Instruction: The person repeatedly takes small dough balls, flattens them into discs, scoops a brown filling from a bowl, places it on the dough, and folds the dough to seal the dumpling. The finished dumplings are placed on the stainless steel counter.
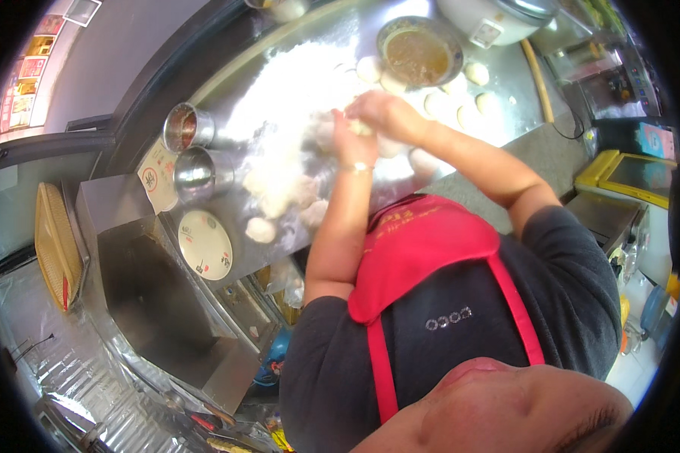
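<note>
My left hand, with a bracelet at the wrist, holds a small pale piece of dough. Over it, the fingers of my right hand are bent against the dough; both hands are slightly blurred. Beneath them lies white flour on a metal worktop, partly washed out by glare. A dough ball sits at the near left, beside more floury lumps. Several round dough pieces lie to the right, around a patterned bowl of brownish, wet-looking contents.
Two metal containers, one with reddish contents, stand left, near an oval-looking patterned plate. A white rice cooker and a wooden rolling pin are at the right. A woven basket leans far left.
</note>
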A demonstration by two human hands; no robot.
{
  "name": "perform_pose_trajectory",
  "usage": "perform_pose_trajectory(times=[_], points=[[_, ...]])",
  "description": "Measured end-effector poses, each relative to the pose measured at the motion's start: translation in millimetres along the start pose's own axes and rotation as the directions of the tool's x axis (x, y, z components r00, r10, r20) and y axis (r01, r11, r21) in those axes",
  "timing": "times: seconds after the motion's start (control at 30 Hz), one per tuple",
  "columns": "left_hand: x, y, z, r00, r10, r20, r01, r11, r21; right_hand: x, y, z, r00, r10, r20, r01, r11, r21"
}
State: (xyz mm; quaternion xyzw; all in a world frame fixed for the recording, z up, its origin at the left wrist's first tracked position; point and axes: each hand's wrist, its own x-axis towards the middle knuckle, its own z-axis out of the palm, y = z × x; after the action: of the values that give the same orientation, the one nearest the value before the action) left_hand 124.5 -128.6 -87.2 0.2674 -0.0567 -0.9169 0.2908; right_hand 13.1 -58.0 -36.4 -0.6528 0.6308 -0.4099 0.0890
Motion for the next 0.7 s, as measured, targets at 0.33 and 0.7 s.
perform_pose_trajectory(times=[0.33,0.7], points=[[-60,46,-27,0.996,-0.016,0.089,0.016,1.000,0.001,-4,-77,24,0.785,0.566,0.252,-0.610,0.634,0.474],[-97,67,-24,0.863,0.445,0.240,-0.461,0.498,0.735,-15,-78,78,0.765,0.345,0.544,-0.272,-0.592,0.758]])
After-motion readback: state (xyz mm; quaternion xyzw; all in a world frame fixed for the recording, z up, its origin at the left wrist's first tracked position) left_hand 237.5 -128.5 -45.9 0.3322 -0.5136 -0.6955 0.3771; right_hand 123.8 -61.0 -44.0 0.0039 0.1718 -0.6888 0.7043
